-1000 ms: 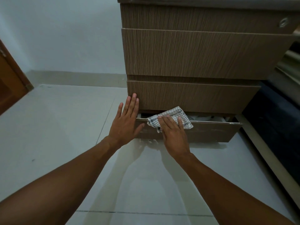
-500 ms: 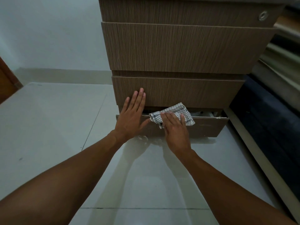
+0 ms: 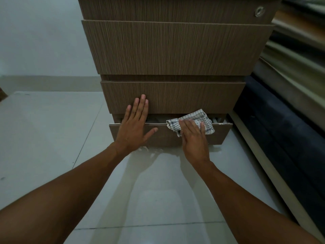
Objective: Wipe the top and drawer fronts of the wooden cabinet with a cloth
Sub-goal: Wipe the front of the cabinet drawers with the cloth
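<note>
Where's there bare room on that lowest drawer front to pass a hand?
Bare wood between the left hand and the cloth, and from the cloth to the right end of the bottom drawer. Crowded under the right hand.

The bottom drawer (image 3: 220, 135) has slid further in, its open gap narrower at centre frame, pushed by the left hand (image 3: 133, 132) and right hand (image 3: 193, 140).

Brown grain, checked cloth, pale tiles

The cabinet (image 3: 175, 50) is mid-brown, with fine darker vertical streaks on every drawer front, and its round lock (image 3: 259, 11) is silver. The cloth (image 3: 197, 117) is white, gridded with dark blue-grey lines. The floor (image 3: 44, 138) is glossy pale grey tile with thin dark joints. The wall (image 3: 35, 41) is off-white.
</note>
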